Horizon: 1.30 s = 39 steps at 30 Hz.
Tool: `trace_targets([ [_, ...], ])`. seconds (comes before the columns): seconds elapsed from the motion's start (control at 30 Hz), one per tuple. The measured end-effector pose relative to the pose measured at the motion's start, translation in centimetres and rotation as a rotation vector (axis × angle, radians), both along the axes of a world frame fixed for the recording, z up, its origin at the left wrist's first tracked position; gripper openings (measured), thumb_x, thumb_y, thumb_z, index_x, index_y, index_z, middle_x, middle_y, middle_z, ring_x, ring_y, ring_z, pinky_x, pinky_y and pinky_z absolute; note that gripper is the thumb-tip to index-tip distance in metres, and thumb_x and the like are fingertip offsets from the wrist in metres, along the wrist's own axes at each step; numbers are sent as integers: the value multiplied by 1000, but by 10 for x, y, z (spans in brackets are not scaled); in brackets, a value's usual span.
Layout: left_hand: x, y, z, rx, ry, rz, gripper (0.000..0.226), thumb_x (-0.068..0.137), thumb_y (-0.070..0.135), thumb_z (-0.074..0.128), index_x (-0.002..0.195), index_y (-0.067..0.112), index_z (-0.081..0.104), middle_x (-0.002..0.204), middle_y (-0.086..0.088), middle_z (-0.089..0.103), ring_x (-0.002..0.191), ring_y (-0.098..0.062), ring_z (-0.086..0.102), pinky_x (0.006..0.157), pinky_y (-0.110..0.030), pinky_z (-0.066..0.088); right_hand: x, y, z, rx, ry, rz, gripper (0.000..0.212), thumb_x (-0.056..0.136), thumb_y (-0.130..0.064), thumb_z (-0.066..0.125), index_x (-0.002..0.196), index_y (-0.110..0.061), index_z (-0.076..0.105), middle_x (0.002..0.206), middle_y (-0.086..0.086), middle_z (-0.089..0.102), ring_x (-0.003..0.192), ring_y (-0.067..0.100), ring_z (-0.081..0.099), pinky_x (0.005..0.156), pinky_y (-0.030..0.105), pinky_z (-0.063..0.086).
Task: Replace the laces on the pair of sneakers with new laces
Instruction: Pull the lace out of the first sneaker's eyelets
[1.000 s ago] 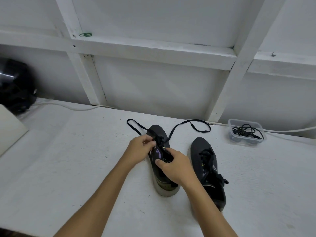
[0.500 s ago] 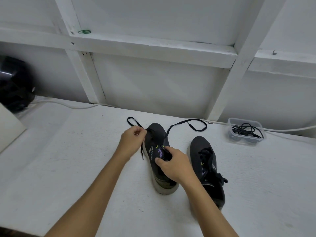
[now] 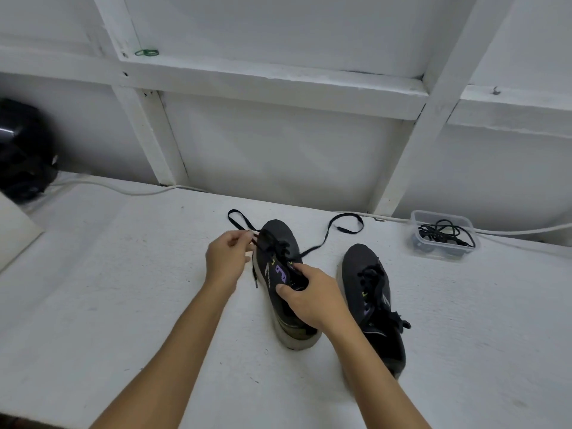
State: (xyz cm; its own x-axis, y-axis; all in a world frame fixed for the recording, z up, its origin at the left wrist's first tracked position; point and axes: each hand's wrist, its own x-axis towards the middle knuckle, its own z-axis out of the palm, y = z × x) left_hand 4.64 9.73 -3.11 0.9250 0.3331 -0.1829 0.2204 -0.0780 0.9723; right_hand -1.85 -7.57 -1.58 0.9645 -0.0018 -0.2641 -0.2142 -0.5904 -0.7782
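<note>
Two dark sneakers stand on the white table (image 3: 123, 305). The left sneaker (image 3: 275, 243) is partly laced with a black lace (image 3: 328, 236) whose ends trail toward the wall on both sides. My left hand (image 3: 227, 258) pinches one strand of that lace beside the shoe's left side; the lace tip hangs below the hand. My right hand (image 3: 312, 297) grips the left sneaker at its collar and tongue. The right sneaker (image 3: 368, 292) sits apart to the right, fully laced in black.
A clear plastic box (image 3: 444, 235) holding coiled black laces sits at the back right near the wall. A white cable (image 3: 123, 188) runs along the wall's foot. A black rounded object (image 3: 23, 150) is at the far left, with a pale board (image 3: 15, 233) below it.
My left hand has drawn the lace strand out to the left of the shoe. The lace loops by the wall have shortened. My right hand keeps its hold on the sneaker.
</note>
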Motion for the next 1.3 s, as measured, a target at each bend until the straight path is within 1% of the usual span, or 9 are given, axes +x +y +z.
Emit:
trace_targets([
  [0.2,-17,-8,-17,128,124,-360,21,86,42,76,96,25,73,85,5,72,77,-10,67,73,-30,59,2,2,-2,-21,-5,-7,47,88,-41,70,133,-30,61,113,-13,64,103,10,61,88,25,52],
  [0.43,-13,-11,-6,311,-104,-234,8,93,24,67,87,23,72,84,9,71,76,-2,63,61,-13,47,3,2,-2,-15,2,-12,42,88,-40,70,129,-30,64,114,-12,66,100,10,62,83,23,51],
  [0.5,-4,0,4,229,-16,-123,12,94,27,63,85,21,69,84,3,71,79,-13,66,65,-24,52,3,2,-3,-9,4,-10,44,89,-39,69,131,-30,63,117,-12,65,101,10,60,81,21,47],
  [0.57,1,11,7,261,79,-254,14,91,33,67,84,22,72,83,2,73,82,-19,70,72,-36,57,2,1,-2,-10,3,-7,41,89,-39,69,129,-30,64,111,-14,65,97,8,60,77,20,46],
  [0.67,-10,6,5,332,148,-439,14,84,40,76,85,25,77,84,8,73,76,-8,66,66,-22,54,3,2,-2,-21,5,-10,37,89,-40,69,124,-31,65,106,-14,67,94,8,62,73,19,47],
  [0.9,-13,-18,-7,456,-68,-391,7,88,24,76,91,18,74,81,11,68,77,-4,62,63,-4,43,3,-1,-3,-9,4,0,30,90,-38,69,119,-31,67,90,-19,61,83,3,59,65,14,43],
  [1.0,-7,-13,-3,326,-67,-163,10,96,27,65,95,17,68,82,6,68,77,-8,63,61,-13,44,2,0,-2,2,3,-11,33,90,-39,70,121,-31,67,89,-22,61,84,2,60,67,16,44],
  [1.13,3,14,2,-169,3,351,17,102,30,55,102,14,62,91,0,66,82,-13,64,70,-28,54,1,2,-3,4,18,-11,35,89,-41,69,123,-33,66,101,-16,68,91,7,64,73,21,52],
  [1.3,-15,6,-21,-20,244,-200,37,96,53,59,93,19,74,90,-4,72,78,-16,64,71,-34,53,3,3,-4,-25,15,-14,33,88,-42,68,120,-33,66,110,-11,68,96,11,64,84,30,56],
])
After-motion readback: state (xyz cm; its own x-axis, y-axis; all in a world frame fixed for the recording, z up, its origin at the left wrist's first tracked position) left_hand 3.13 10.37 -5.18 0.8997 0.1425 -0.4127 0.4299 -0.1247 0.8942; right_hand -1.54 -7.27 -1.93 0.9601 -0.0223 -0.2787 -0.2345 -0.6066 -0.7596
